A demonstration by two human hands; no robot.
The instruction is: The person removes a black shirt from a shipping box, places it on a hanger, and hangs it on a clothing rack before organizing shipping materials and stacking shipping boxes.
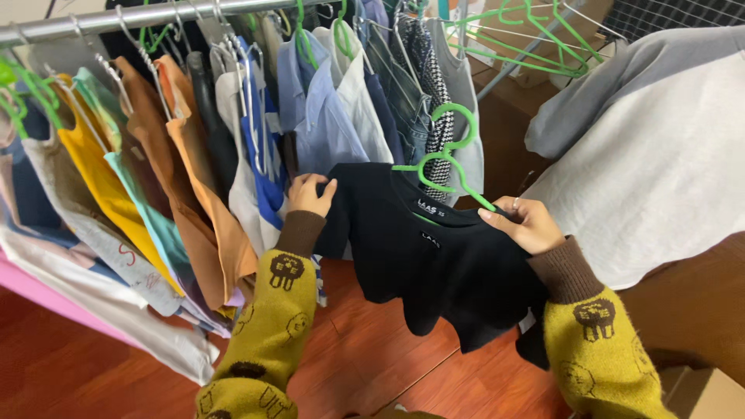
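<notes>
Black top [434, 256]: dark knit, short sleeves, small label at neck, hangs spread and front-facing, held between left hand [310, 194] at one shoulder and right hand [524, 225] at other. Green hanger [446, 159]: plastic, inside neck opening, hook up, tilted, between both hands.

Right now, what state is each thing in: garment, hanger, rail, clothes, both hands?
black top: off the rail, held up by both shoulders
green hanger: inside the top's neck, hook free
left hand: gripping one shoulder
right hand: gripping the other shoulder
metal rail: crowded with hangers
hung clothes: hanging, packed close
</notes>
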